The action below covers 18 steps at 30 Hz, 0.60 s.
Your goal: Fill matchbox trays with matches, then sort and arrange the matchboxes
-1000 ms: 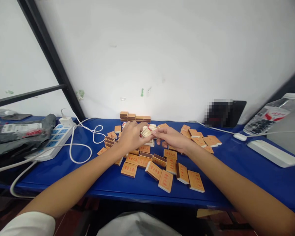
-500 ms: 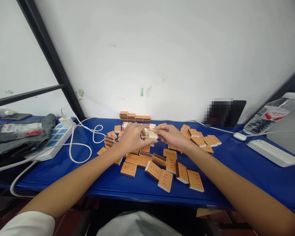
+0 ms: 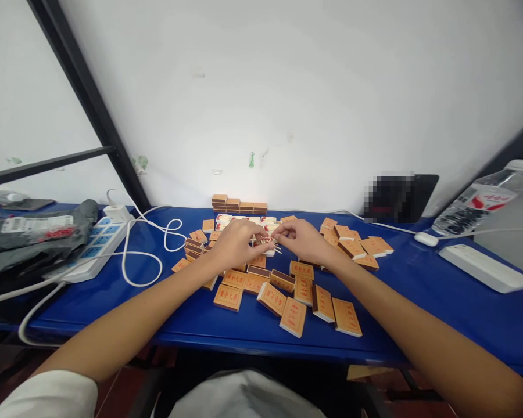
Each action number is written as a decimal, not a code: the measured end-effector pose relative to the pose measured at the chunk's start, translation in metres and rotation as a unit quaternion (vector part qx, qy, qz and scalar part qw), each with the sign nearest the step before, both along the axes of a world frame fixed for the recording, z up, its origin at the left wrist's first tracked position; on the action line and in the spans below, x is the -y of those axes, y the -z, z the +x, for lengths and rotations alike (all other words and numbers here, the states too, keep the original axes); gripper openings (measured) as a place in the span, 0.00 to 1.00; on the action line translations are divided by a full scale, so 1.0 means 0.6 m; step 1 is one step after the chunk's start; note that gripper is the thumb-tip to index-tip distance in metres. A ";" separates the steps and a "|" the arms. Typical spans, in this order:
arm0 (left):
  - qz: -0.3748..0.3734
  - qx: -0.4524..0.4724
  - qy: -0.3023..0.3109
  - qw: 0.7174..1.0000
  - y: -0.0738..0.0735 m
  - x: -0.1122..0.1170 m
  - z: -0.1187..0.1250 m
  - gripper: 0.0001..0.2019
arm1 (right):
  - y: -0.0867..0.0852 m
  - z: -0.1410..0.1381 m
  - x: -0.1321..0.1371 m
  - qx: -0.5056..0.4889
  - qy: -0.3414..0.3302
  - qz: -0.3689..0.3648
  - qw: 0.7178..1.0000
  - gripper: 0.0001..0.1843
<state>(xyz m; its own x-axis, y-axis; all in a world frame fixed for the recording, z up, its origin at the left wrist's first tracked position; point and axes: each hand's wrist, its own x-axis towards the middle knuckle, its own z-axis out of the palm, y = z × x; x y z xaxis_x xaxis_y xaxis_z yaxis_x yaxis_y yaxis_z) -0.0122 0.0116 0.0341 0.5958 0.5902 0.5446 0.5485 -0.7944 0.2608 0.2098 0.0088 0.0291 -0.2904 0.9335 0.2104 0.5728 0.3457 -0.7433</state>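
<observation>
Matches (image 3: 271,241), some long axes toward near right, pinched in left hand (image 3: 237,242); right hand (image 3: 304,239), grip unclear

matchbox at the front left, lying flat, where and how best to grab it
Probably the short left and right ends of the matchbox, pinched from above: it lies flat, printed face up, with blue table showing beside both ends, while another box crowds its far long side.
</observation>
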 end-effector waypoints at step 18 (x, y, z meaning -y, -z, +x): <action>-0.004 -0.012 0.003 1.000 0.003 -0.010 -0.009 0.12 | -0.024 -0.002 0.024 0.111 0.008 -0.027 0.993 0.23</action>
<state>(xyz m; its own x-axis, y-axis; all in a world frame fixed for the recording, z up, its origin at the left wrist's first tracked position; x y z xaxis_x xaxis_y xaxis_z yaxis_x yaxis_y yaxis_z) -0.0176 0.0176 0.0324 0.6126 0.5902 0.5257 0.5494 -0.7961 0.2536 0.2084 -0.0054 0.0437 -0.3093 0.9464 0.0928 0.7295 0.2987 -0.6152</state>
